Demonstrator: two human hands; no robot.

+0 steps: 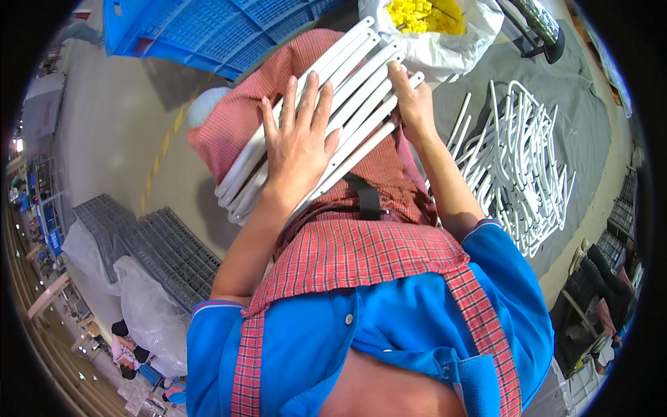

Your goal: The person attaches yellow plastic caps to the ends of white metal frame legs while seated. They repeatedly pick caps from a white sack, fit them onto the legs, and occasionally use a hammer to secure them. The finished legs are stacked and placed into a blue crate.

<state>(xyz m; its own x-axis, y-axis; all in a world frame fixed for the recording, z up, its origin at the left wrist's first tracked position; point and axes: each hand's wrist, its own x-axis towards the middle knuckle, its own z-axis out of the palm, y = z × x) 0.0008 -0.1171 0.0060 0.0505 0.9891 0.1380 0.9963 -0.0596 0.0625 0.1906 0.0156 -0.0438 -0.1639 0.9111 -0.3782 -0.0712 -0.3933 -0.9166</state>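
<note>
Several white tubes (359, 75), with small holes near their upper ends, lie side by side across my lap on the red checked apron (333, 250). My left hand (299, 135) is laid flat over the tubes, its fingers spread and pointing away from me. With the thumb on top, my right hand (414, 101) grips a tube at the right edge of the bundle, near the upper end. Its other fingers are mostly hidden beneath. The tubes' lower ends show to the left of my left forearm.
A blue plastic crate (224, 31) stands ahead on the left. Beside it is a white sack (443, 52) of yellow pieces (424, 15). Bent white tubes (521, 172) are piled on a grey sheet (583, 130) at right. Grey plastic grid crates (169, 250) stand at left.
</note>
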